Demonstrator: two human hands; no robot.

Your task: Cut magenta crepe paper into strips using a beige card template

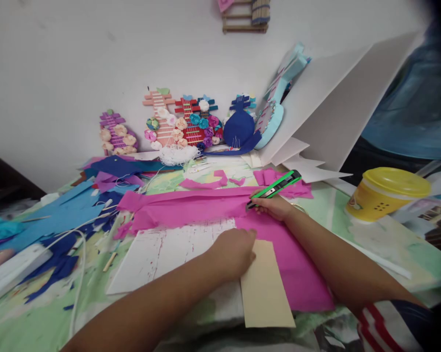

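My right hand [273, 206] is closed around a green and black utility knife [275, 187]. The knife's tip points down and left, over bright pink crepe paper [191, 209]. My left hand [235, 254] has its fingers curled at the top edge of a beige card [266, 288]. The card lies over part of the pink sheet. Beneath my left forearm is a white board [169, 247] with reddish cut marks. Pink paper extends along the board's far edge and down its right side. My left fingertips are partly hidden.
A yellow lidded tub [383, 198] stands at the right. Blue and purple scraps [70, 205] and a white power strip [17, 274] with a cord lie at the left. Paper instruments with flowers [159, 122] lean on the wall, beside large white boards [326, 102].
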